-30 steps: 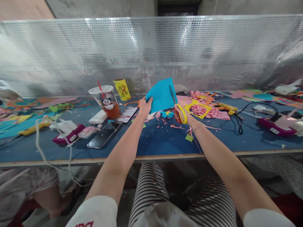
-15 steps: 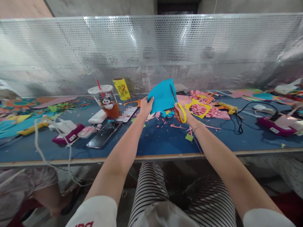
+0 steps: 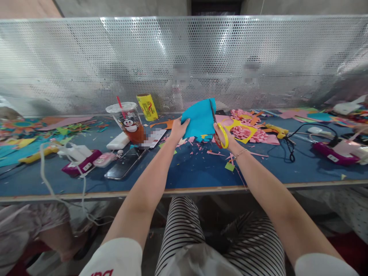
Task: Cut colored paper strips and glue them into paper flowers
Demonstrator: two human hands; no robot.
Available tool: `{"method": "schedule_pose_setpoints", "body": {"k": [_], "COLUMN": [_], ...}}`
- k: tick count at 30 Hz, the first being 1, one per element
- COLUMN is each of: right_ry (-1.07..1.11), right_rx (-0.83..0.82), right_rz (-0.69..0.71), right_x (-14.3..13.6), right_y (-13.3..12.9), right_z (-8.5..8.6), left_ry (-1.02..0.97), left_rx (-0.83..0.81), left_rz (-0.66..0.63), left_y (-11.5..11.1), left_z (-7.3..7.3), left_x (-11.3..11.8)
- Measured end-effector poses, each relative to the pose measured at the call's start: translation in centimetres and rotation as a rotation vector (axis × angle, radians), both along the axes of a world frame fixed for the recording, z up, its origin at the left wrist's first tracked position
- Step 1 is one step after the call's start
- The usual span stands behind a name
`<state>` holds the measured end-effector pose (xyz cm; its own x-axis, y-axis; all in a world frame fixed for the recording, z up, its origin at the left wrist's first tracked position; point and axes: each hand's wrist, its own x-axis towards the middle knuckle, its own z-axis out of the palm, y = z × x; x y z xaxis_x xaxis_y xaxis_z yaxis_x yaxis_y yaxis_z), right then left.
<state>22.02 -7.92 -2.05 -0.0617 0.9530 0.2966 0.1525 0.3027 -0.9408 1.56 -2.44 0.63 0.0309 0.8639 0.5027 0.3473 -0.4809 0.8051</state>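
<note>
1. A blue sheet of paper is held up above the table, in the middle of the view, between the two hands; it is slightly curved.
2. By the left hand the sheet is pinched at its left edge, with the thumb laid on the side that faces the wearer.
3. By the right hand the scissors are gripped, with the fingers wrapped around the yellow and red handles.
4. The dark blades are pointed away from the body and are placed along the right edge of the sheet; how far they are spread cannot be told.
5. Under the sheet, small blue scraps are seen among pink bits on the table, and a green square is found nearer to the front edge.
6. Just beyond the right hand, a yellow paper with a round hole is laid over pink fringed paper.
7. To the left of the left hand, a plastic cup with a red straw is stood, and a dark phone is laid nearer to the front.
8. Behind the table, a perforated metal screen is set upright.
</note>
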Motion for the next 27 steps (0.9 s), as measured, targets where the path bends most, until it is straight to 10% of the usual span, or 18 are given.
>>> {"method": "schedule_pose_setpoints", "body": {"k": [27], "right_ry": [0.115], "right_rx": [-0.065], "right_rz": [0.024], "right_x": [0.4], "right_y": [-0.4], "right_z": [1.1], "left_ry": [0.1], "left_rx": [-0.145], "left_rz": [-0.049], "left_y": [0.3], "left_z": [-0.4], "left_x": [0.2]}}
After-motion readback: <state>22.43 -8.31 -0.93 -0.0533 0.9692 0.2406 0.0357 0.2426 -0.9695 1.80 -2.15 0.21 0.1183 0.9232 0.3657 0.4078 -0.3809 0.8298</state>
